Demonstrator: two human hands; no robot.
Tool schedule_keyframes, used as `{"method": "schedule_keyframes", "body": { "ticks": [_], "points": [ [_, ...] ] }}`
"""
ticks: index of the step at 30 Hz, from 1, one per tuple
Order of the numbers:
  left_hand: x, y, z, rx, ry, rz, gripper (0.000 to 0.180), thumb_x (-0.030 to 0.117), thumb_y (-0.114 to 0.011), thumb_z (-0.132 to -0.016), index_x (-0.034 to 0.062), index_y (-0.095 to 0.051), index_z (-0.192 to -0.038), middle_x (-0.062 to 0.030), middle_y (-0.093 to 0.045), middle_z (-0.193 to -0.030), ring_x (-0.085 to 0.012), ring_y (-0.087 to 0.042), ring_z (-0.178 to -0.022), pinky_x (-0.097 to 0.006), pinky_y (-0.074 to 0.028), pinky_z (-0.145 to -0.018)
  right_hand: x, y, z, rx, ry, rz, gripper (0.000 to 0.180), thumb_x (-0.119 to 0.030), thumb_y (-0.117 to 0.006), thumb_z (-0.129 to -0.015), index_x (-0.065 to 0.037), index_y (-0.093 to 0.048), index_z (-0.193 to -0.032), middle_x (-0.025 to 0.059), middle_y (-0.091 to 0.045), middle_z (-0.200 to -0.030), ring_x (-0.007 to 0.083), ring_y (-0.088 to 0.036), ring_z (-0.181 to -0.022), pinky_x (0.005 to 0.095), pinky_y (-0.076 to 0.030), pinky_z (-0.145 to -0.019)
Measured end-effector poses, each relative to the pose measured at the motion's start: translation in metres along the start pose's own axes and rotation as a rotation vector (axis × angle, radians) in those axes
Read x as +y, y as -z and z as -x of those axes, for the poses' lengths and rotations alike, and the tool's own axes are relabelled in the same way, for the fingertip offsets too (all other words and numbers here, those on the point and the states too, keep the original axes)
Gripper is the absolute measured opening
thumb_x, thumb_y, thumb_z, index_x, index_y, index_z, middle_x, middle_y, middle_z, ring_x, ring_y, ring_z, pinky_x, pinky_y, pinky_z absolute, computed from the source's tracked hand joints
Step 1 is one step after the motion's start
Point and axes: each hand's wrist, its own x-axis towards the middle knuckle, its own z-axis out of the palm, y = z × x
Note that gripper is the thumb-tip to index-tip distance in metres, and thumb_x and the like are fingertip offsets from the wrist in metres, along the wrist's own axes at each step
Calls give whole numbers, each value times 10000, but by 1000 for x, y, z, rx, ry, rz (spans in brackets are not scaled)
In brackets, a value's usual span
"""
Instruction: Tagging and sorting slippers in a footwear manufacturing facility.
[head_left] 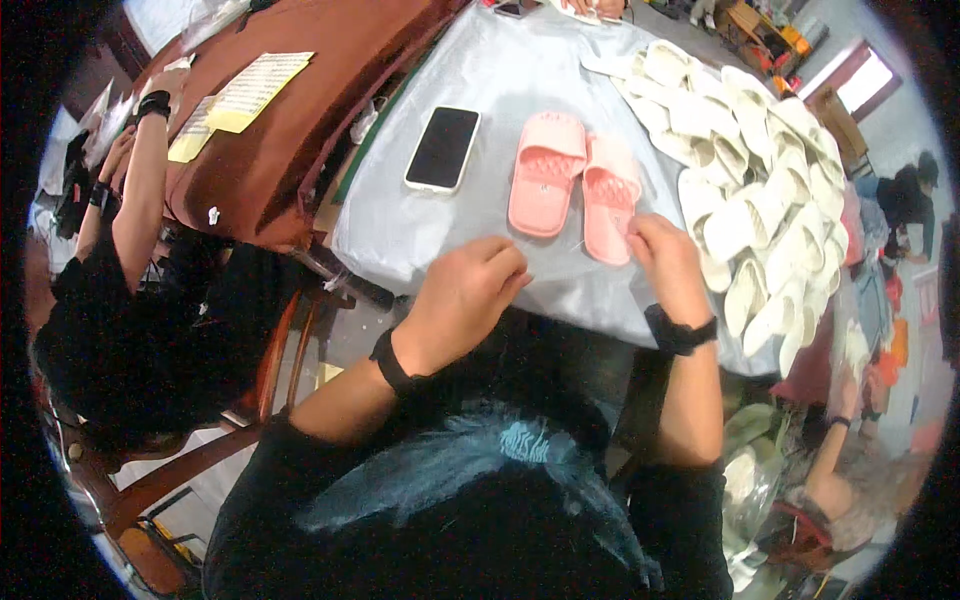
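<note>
Two pink slippers lie side by side on a grey plastic-covered table (500,70): the left pink slipper (545,172) and the right pink slipper (610,198). My right hand (668,262) rests at the near end of the right slipper, fingers curled; what it pinches is too small to tell. My left hand (465,295) hovers over the table's near edge, fingers curled, just left of the slippers. Both wrists wear black bands.
A black phone (442,148) lies face up left of the slippers. A pile of several white slippers (760,190) fills the table's right side. Another person in black (120,300) sits at left beside a brown table (300,80) with yellow papers (255,90).
</note>
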Motion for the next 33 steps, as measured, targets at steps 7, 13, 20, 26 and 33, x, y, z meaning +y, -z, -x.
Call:
{"method": "schedule_keyframes", "body": {
  "ticks": [7,13,20,26,33],
  "points": [
    [-10,-21,-9,-29,76,-273,138,97,-687,-790,27,-576,-833,-139,-617,-883,-342,-616,-782,-421,-496,-646,20,-40,-48,-178,108,210,87,-112,-586,-830,-95,-581,-915,91,-620,-847,325,-633,-775,441,-507,-605],
    [17,-13,-21,0,29,-393,203,93,-704,-707,37,-571,-851,-148,-612,-965,-324,-632,-816,-410,-510,-663,30,-43,-60,-150,304,188,140,-68,-579,-770,-96,-593,-907,59,-585,-820,280,-626,-774,384,-511,-643],
    [10,-20,-27,-57,47,-362,193,68,-676,-728,27,-564,-879,-162,-608,-991,-325,-629,-864,-404,-514,-697,48,-47,-62,-36,423,219,160,-65,-586,-771,-80,-610,-928,72,-601,-842,266,-634,-826,374,-513,-705],
    [-19,-54,-42,-66,-42,-184,166,72,-638,-775,12,-540,-895,-165,-592,-941,-347,-601,-877,-413,-502,-722,56,-52,-65,-162,340,281,207,-66,-585,-780,-73,-624,-983,88,-613,-880,275,-638,-861,380,-524,-728],
    [-8,-73,-65,-205,-45,27,143,65,-638,-793,13,-540,-883,-146,-572,-867,-351,-590,-803,-445,-490,-685,27,-30,-45,-211,254,109,287,-50,-571,-777,-67,-618,-1060,106,-601,-924,307,-612,-897,394,-511,-723]
  ]
}}
